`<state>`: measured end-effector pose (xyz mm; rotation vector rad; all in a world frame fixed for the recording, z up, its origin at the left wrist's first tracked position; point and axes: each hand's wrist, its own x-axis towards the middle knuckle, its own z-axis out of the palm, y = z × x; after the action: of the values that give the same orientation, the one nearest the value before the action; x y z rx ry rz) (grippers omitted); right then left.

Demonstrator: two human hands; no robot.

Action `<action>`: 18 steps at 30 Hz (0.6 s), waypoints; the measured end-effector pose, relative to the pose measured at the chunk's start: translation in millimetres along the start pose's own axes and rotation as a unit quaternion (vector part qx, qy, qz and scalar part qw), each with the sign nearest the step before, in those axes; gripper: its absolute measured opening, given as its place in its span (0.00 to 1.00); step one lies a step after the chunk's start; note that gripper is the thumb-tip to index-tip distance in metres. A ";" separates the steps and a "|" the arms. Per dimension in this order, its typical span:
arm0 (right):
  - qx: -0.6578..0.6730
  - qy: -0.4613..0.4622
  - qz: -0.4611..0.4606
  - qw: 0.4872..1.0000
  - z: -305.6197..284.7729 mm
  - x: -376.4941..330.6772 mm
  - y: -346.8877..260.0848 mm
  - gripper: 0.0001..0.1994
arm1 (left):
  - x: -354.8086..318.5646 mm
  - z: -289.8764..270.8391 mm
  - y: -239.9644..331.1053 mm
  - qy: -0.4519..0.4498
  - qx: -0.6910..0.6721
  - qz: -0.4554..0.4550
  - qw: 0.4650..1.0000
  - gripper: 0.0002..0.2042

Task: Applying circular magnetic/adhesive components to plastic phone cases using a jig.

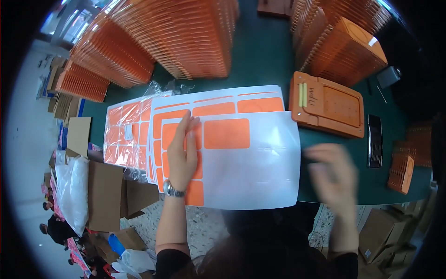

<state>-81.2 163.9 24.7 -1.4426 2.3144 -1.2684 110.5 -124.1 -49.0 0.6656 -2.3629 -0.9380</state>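
A white backing sheet (251,172) lies on top of a pile, with orange sticker labels (226,133) left along its left side and upper row; the rest of it is bare. My left hand (182,156), with a metal watch at the wrist, rests on this sheet over the left labels, its fingers stretched out. More orange label sheets (260,106) lie beneath it. To the right of the sheet, apart from it, my right hand (332,174) is smeared by motion; whether it carries anything cannot be made out. Beyond it sits an orange moulded fixture (332,104) with two yellow strips.
Tall stacks of orange translucent trays (186,37) line the far left, with more stacks (344,51) at the far right. A plastic-wrapped pack of labels (123,135) lies left. A dark phone-like device (374,142) lies right. Cardboard boxes (104,195) stand beside the green table (260,56).
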 end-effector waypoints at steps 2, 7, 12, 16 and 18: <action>0.122 -0.085 -0.084 0.985 76.2 32.8 -8.0 0.12 | 0.0 -4.5 -16.1 0.002 -0.026 -0.043 0.999 0.23; 0.039 -0.090 -0.126 0.987 185.1 106.8 5.9 0.12 | 4.7 17.4 -23.9 0.052 -0.096 -0.043 0.993 0.27; -0.019 -0.128 -0.159 0.979 197.3 120.9 -2.0 0.13 | 6.3 15.1 -24.3 0.042 -0.086 -0.020 0.995 0.25; -0.046 -0.146 -0.179 0.972 201.5 124.9 -3.7 0.14 | 4.9 15.5 -19.7 0.041 -0.101 -0.067 0.992 0.24; -0.051 -0.146 -0.184 0.971 198.6 128.8 -5.6 0.14 | 5.5 12.1 -22.4 0.043 -0.104 -0.073 0.991 0.24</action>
<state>-45.7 -54.7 -59.2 -2.0109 2.0063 -0.9338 104.7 -136.0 -71.4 0.7857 -2.1263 -1.1751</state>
